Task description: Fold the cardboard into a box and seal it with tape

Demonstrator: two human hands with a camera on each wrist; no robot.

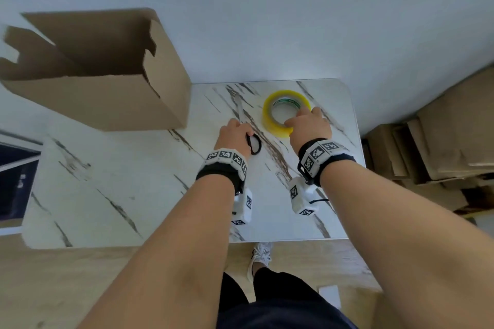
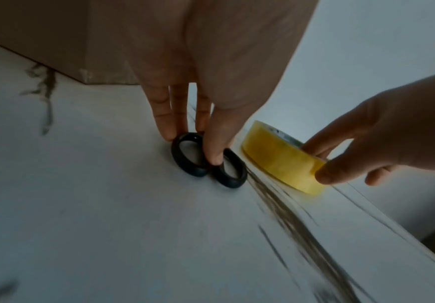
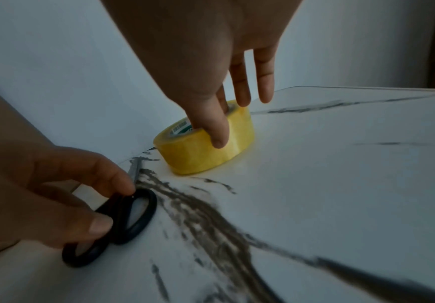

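An open brown cardboard box point(image 1: 107, 83) stands upright on the far left of the marble table point(image 1: 107, 195), its top flaps raised; its lower corner point(image 2: 55, 41) shows in the left wrist view. A yellow tape roll point(image 1: 287, 112) lies flat at the far right. My right hand point(image 1: 296, 121) pinches it, thumb on the outer side point(image 3: 219, 135) and a finger in the core. Black-handled scissors point(image 1: 255, 144) lie beside the roll. My left hand point(image 1: 242, 133) pinches their handle loops point(image 2: 206, 162) between thumb and fingers point(image 3: 102, 225); most of the blades are hidden.
Stacks of flattened cardboard point(image 1: 441, 141) sit on the floor right of the table. A pale wall point(image 1: 267, 21) runs right behind the table's far edge. A dark window-like panel point(image 1: 16, 181) is at the left. My shoe point(image 1: 260, 256) is below the near edge.
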